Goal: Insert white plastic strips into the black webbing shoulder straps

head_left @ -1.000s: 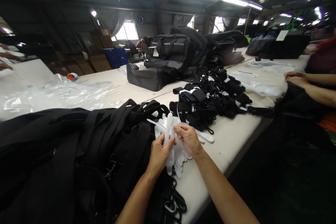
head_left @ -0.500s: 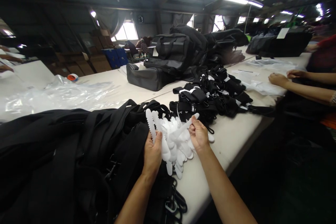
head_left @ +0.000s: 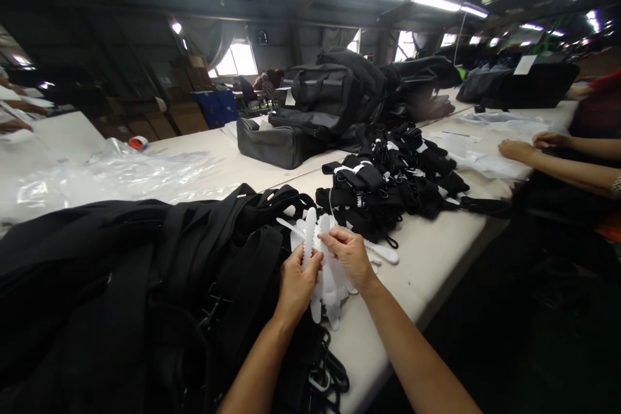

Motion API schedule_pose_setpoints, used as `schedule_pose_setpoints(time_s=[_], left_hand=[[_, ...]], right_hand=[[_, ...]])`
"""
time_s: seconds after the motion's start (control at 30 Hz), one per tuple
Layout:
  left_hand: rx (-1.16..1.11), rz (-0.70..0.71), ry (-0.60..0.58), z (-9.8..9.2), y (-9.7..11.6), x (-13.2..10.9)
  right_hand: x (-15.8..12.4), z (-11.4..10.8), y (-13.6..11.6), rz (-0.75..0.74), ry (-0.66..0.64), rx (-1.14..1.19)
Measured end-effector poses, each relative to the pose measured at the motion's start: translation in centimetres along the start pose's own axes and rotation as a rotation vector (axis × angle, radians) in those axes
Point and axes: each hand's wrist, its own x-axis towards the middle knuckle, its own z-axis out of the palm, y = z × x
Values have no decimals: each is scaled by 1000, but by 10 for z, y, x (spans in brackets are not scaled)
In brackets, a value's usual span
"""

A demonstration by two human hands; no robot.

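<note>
Pale table [head_left: 412, 259], black straps [head_left: 121, 259] at left. Near the middle, the left hand [head_left: 297, 278] holds a white strip [head_left: 309, 233]; the right hand [head_left: 350, 257] is back close, pinching a second strip [head_left: 323, 223] over the white pile [head_left: 332, 291], so both work together.

No readable text, brand or number anywhere. White tag [head_left: 290, 98] on black bag [head_left: 323, 87], mid-table: too small to read. White label [head_left: 525, 65] on dark bundle [head_left: 538, 87], far right: can't make out any print. White sheet [head_left: 453, 136] on table [head_left: 417, 259], right side: illegible. White panel [head_left: 70, 134], left: nothing legible.
</note>
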Motion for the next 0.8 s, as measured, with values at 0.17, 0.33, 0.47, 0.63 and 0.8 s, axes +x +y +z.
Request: schedule_pose_setpoints(time_s=[0.17,0.33,0.47,0.63,0.8], left_hand=[[-25,-36,38,2,-2,1],[-61,-34,5,3,-2,0],[-81,-31,-30,3,0,-1],[-29,2,-73,3,-2,0],[6,13,-141,5,-4,-2]], right_hand=[[5,-9,1,-1,178,10],[7,-9,7,66,209,-11],[6,-5,9,-43,300,-97],[0,0,2,-65,2,-25],[-2,-1,-4,16,-179,181]])
